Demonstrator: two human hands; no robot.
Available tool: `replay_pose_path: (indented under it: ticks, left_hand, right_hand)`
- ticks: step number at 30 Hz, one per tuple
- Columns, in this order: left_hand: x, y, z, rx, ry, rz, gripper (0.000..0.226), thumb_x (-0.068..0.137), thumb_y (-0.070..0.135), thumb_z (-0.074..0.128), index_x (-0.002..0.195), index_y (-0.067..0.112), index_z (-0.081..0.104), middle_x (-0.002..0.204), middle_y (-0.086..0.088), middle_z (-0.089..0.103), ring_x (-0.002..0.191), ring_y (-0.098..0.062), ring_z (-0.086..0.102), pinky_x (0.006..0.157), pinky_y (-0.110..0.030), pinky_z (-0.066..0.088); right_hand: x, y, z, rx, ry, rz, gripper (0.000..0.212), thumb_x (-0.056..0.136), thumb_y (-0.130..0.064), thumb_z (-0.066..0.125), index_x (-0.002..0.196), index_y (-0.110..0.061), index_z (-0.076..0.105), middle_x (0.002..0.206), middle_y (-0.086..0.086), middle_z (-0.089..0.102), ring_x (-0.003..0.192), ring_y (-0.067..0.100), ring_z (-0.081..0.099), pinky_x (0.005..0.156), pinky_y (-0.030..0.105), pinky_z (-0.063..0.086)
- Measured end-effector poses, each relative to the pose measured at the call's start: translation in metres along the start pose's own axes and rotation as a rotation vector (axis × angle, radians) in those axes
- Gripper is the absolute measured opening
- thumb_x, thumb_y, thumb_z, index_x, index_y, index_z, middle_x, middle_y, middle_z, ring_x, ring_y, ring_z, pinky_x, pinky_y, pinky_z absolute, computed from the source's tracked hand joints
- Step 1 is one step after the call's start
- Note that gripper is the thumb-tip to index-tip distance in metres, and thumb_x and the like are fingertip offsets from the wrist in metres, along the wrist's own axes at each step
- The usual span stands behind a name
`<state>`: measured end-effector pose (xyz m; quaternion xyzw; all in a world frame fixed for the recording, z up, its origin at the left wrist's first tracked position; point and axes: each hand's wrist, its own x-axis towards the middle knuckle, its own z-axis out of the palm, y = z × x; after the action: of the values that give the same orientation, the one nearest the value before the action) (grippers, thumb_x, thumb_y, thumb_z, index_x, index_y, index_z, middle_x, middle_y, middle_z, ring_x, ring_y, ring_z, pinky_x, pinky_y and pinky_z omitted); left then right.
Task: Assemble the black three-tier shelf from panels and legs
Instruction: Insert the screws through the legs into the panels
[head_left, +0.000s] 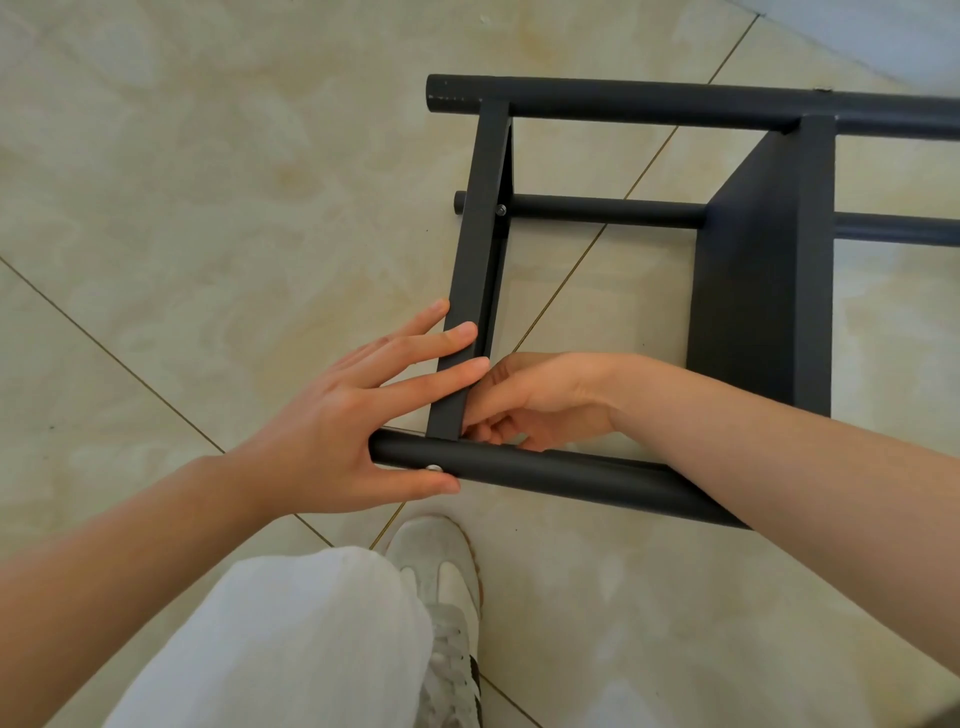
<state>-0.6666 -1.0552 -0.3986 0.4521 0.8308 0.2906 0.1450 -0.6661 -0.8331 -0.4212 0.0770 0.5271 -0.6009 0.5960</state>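
Note:
The black shelf lies on its side on the tiled floor. Its end panel (480, 228) stands edge-up between a far round leg (675, 106) and a near round leg (545, 470); a second panel (769, 291) stands to the right, and a lower leg (602, 213) runs behind. My left hand (358, 415) presses flat with straight fingers on the end panel's edge, thumb against the near leg beside a silver screw head (434, 468). My right hand (535, 400) reaches inside the frame, fingers curled at the joint of panel and near leg; what they pinch is hidden.
Glossy beige floor tiles (208, 182) with thin grout lines surround the shelf. My white trouser leg (291, 639) and a white sneaker (447, 587) are just below the near leg. A pale wall base (883, 36) runs at the top right.

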Motion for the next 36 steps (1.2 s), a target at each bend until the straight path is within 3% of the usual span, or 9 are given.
replay_pose_path:
  ticks: [3,7,11,19,22,25,29,33,36]
  left_hand:
    - [0.0,0.0,0.0,-0.005,-0.001,-0.006,0.075,0.087,0.05,0.069,0.148,0.015,0.044,0.161,-0.004,0.036,0.155,-0.026,0.019,0.122,-0.04,0.03]
    - [0.0,0.0,0.001,-0.009,0.002,-0.003,0.074,0.087,0.049,0.07,0.148,0.015,0.045,0.16,-0.004,0.036,0.155,-0.026,0.02,0.122,-0.041,0.03]
    - [0.0,0.0,0.001,-0.017,0.007,-0.002,0.075,0.087,0.047,0.071,0.148,0.012,0.045,0.16,-0.006,0.037,0.154,-0.028,0.02,0.121,-0.045,0.031]
    - [0.001,0.004,-0.002,-0.021,0.0,-0.017,0.075,0.086,0.049,0.069,0.147,0.012,0.045,0.16,-0.006,0.037,0.155,-0.026,0.019,0.12,-0.045,0.033]
    - [0.001,0.008,-0.003,-0.028,-0.007,-0.046,0.076,0.085,0.047,0.069,0.148,0.012,0.044,0.16,-0.004,0.036,0.155,-0.023,0.018,0.121,-0.043,0.032]
    - [-0.003,0.014,0.001,-0.097,-0.007,-0.131,0.077,0.085,0.046,0.07,0.152,0.021,0.041,0.165,0.009,0.027,0.155,-0.013,0.015,0.121,-0.033,0.028]
    - [-0.009,0.019,0.005,-0.211,-0.005,-0.226,0.08,0.085,0.033,0.074,0.155,0.035,0.035,0.165,0.023,0.018,0.151,-0.002,0.02,0.117,-0.018,0.026]
    - [-0.014,0.025,0.012,-0.202,0.116,-0.238,0.08,0.084,0.038,0.073,0.155,0.03,0.038,0.164,0.018,0.027,0.149,-0.003,0.03,0.114,-0.019,0.034]
    - [-0.023,0.033,0.028,-0.31,0.265,-0.353,0.093,0.08,0.028,0.083,0.157,0.033,0.032,0.156,0.019,0.042,0.138,-0.001,0.046,0.105,-0.018,0.045]
  right_hand:
    - [0.0,-0.001,0.002,-0.034,0.015,0.021,0.017,0.095,-0.023,0.061,0.084,-0.013,0.069,0.074,0.003,0.065,0.077,0.017,0.062,0.091,0.038,0.051]
    - [-0.004,0.0,0.0,-0.001,-0.001,0.011,0.019,0.097,-0.024,0.061,0.107,-0.012,0.072,0.103,0.01,0.068,0.097,0.022,0.064,0.102,0.044,0.049]
    - [-0.004,0.001,0.001,0.016,0.021,-0.032,0.013,0.096,-0.013,0.061,0.092,-0.011,0.073,0.085,0.008,0.066,0.083,0.019,0.061,0.089,0.038,0.053]
    - [-0.004,-0.001,0.009,-0.032,0.142,-0.036,0.024,0.091,-0.021,0.066,0.069,-0.015,0.073,0.067,0.002,0.064,0.073,0.015,0.058,0.085,0.033,0.052]
    - [-0.013,0.0,0.008,-0.04,0.179,-0.038,0.023,0.093,-0.033,0.065,0.087,-0.013,0.076,0.082,0.002,0.071,0.079,0.016,0.063,0.085,0.031,0.054]
    - [-0.031,0.004,0.0,-0.106,0.235,-0.026,0.035,0.096,-0.046,0.057,0.105,-0.016,0.073,0.095,0.001,0.077,0.09,0.017,0.073,0.088,0.03,0.057]
    - [-0.061,0.014,-0.002,-0.144,0.271,-0.083,0.031,0.095,-0.044,0.056,0.111,-0.02,0.07,0.095,-0.002,0.077,0.089,0.014,0.074,0.083,0.025,0.059]
    - [-0.081,0.022,0.005,-0.28,0.321,-0.162,0.02,0.093,-0.04,0.061,0.106,-0.03,0.073,0.098,-0.014,0.075,0.091,0.003,0.071,0.081,0.018,0.057]
    - [-0.089,0.025,0.012,-0.378,0.369,-0.219,0.013,0.093,-0.037,0.065,0.101,-0.036,0.074,0.095,-0.024,0.072,0.089,-0.007,0.066,0.069,0.009,0.053]
